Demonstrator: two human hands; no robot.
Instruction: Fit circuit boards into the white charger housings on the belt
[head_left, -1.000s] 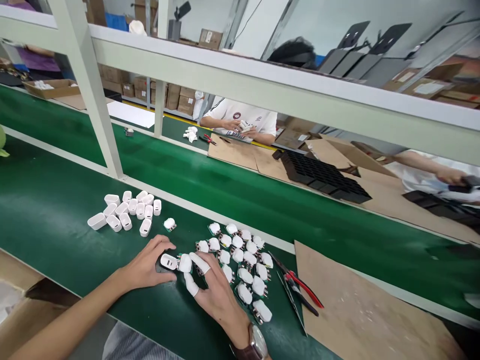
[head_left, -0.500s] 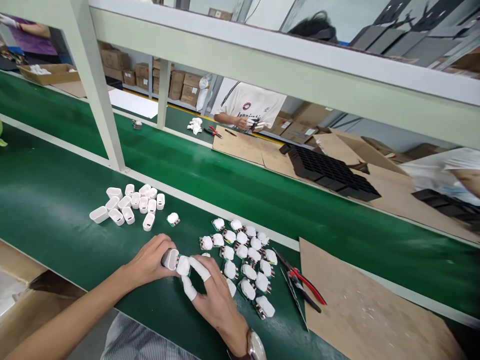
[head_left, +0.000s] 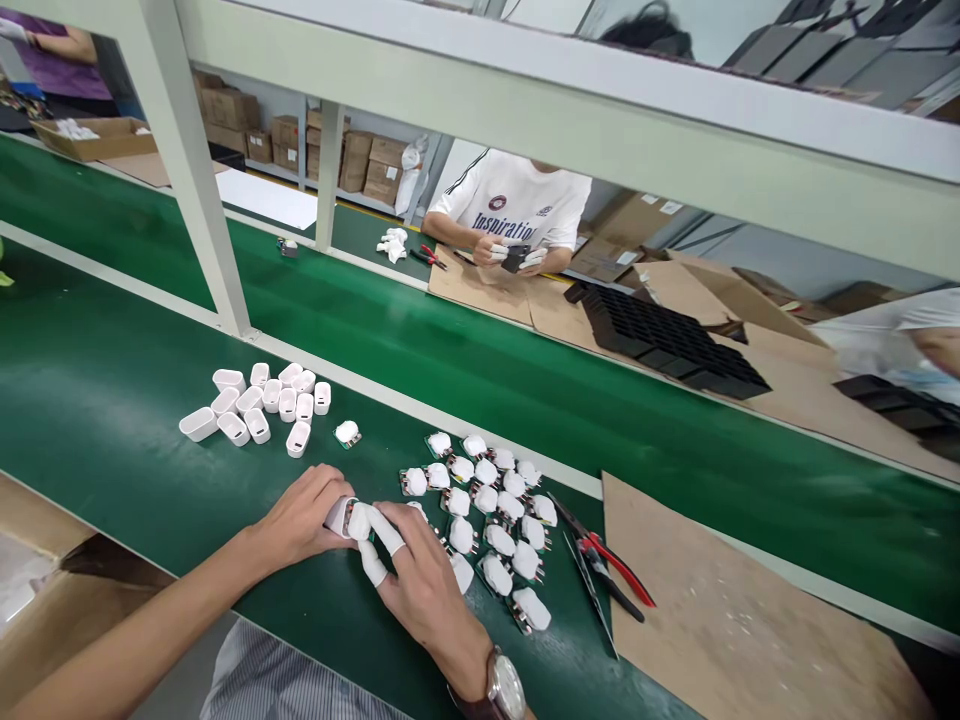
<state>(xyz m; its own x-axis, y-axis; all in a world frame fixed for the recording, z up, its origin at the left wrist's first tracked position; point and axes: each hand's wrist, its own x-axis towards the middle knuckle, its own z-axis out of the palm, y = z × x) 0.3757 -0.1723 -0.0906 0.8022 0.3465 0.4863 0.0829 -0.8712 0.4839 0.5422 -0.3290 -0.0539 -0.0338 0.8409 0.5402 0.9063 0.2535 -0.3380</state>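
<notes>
My left hand grips a white charger shell low over the green belt. My right hand, with white finger cots on thumb and forefinger and a watch on the wrist, pinches a white plug insert pressed against the shell's open end. Just right of my hands lies a cluster of several white plug inserts with metal prongs. Up and to the left sits a group of several empty white shells, with one lone insert beside them.
Red-handled cutters lie at the edge of a brown cardboard sheet. A pale frame post stands on the belt divider. Across a second belt, a person in a white shirt handles a small part beside black trays.
My hands have pushed the shell and insert closer together; the shell has turned so that its port face no longer shows. The view has shifted slightly downward.
</notes>
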